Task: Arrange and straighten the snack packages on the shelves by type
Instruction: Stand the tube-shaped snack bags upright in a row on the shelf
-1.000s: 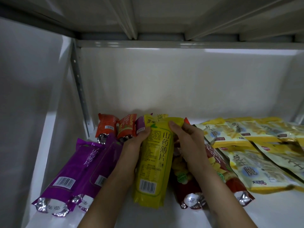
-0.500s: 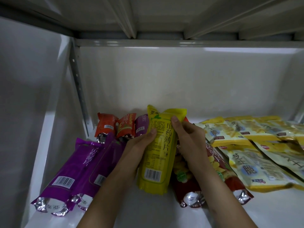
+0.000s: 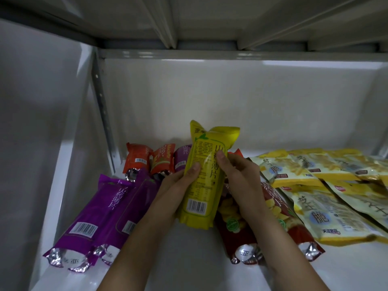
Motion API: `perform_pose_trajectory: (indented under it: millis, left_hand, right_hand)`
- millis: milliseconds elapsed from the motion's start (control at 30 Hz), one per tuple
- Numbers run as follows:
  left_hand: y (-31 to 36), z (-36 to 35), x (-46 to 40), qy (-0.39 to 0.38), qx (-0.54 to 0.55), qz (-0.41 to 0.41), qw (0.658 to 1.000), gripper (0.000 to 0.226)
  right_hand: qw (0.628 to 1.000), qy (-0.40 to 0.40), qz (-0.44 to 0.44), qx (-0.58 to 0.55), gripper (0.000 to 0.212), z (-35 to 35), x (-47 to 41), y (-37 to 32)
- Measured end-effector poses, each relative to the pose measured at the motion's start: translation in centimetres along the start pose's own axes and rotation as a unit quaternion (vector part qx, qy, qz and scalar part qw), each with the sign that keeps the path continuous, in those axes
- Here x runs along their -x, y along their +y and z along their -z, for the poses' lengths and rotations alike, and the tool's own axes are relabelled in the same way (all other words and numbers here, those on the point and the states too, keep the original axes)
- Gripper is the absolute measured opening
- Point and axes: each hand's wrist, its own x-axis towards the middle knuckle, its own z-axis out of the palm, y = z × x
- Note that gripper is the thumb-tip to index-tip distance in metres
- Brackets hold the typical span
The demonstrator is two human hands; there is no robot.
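Fingers of both hands pinch glossy yellow tube-shaped pack.

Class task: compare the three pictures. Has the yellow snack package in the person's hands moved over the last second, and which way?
Yes. The yellow snack package has moved up and toward the shelf's back wall; its top now stands well above the orange packages.

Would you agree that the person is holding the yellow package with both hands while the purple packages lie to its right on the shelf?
Not quite: the head view shows both hands, left hand and right hand, holding the yellow package, but the purple packages lie to its left, not right, on the shelf.
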Motion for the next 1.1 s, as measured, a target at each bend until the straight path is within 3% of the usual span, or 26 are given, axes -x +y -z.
perform_pose_trajectory:
  millis: [267,533,800,967,1100]
  left_hand:
    - [-0.25,0.14,0.03,0.043,0.019,-0.050,0.998,0.043]
    - [-0.17,-0.09,-0.19,0.005,0.036,-0.031,0.999,0.047]
    - [-0.24,0.08,-0.36,0.048,0.063,-0.060,0.995,0.047]
    - [-0.32,-0.12,-0.57,0.027,0.086,-0.046,0.995,0.062]
    - [-0.49,0.24,-0.67,0.036,0.072,-0.063,0.995,0.041]
  right_hand:
    - [0.994,-0.110,-0.017,-0.006,0.032,0.00,0.60,-0.67]
    - [0.999,-0.016,-0.015,-0.041,0.029,0.22,0.11,-0.47]
    - [0.989,-0.120,-0.068,-0.054,0.030,0.08,0.44,-0.42]
    - [0.997,-0.065,-0.034,-0.026,0.032,-0.08,0.27,-0.33]
    - [0.997,-0.057,-0.040,-0.039,0.026,0.13,0.21,-0.52]
